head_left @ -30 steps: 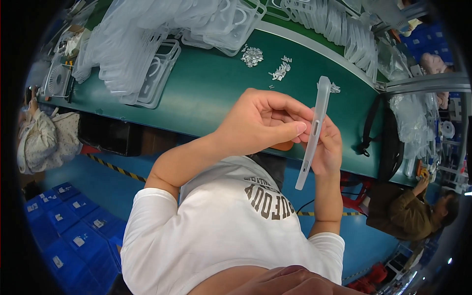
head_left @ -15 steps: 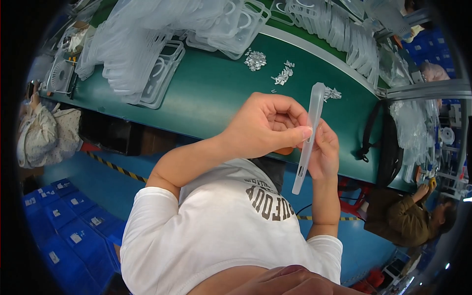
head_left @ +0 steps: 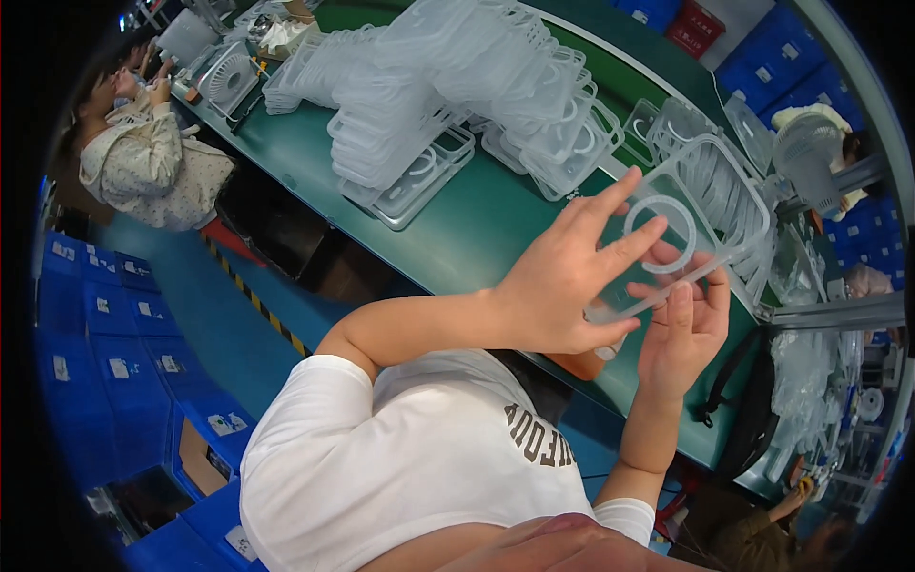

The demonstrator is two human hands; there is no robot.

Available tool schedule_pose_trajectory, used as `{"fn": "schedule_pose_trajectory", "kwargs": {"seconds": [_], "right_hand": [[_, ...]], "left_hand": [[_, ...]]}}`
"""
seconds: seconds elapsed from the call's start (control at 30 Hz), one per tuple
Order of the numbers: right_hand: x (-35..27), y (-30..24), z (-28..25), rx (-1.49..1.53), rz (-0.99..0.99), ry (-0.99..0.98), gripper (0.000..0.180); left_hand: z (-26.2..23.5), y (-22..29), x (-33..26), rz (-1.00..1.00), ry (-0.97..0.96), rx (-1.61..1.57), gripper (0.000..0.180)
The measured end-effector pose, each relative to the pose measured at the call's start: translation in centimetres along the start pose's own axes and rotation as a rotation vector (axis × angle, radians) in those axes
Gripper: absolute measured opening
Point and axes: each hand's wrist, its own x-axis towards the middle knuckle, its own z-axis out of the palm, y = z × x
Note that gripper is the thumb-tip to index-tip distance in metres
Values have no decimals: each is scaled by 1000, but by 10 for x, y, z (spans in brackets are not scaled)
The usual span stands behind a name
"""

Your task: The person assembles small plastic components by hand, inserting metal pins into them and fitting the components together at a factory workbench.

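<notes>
A clear phone case [head_left: 713, 181] with a white ring on its back is held tilted over the green table's front part. My right hand [head_left: 681, 338] grips its lower edge between thumb and fingers. My left hand [head_left: 562, 286] is at the case's left side, with its fingers stretched out and spread across the ring area. Its thumb points toward the lower edge; whether it touches the case I cannot tell. Left of my hands, a big stack of similar clear cases [head_left: 391, 143] lies on the green table [head_left: 305, 176].
More clear cases [head_left: 681, 124] stand in a row at the far right. A black bag [head_left: 748, 410] lies on the right end, near clear plastic bags [head_left: 805, 367]. A small white fan [head_left: 229, 81] stands far left, near a seated person [head_left: 157, 153]. Blue bins [head_left: 119, 343] are stacked behind.
The case has turned from edge-on to showing its broad, ringed face. My left hand has gone from pinching it to spread fingers. The view has shifted, and small silver pieces are now mostly hidden.
</notes>
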Motion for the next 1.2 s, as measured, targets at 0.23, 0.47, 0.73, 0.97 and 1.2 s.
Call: {"fn": "schedule_pose_trajectory", "kwargs": {"seconds": [0.23, 0.47, 0.73, 0.97, 1.2], "right_hand": [[-5, 19, -36, -47, 30, 17, 30], [-41, 49, -93, -56, 273, 292, 21], [-73, 64, -117, -89, 304, 375, 17], [-99, 82, -109, -751, 184, 198, 11], [-94, 78, -108, -718, 117, 207, 9]], "left_hand": [[-138, -61, 64, -16, 333, 417, 73], [-195, -149, 90, -388, -50, 834, 70], [-183, -136, 107, -290, -88, 1096, 78], [-57, -136, 182, 68, -334, 787, 26], [98, -245, 213, -7, -879, 922, 23]]}}
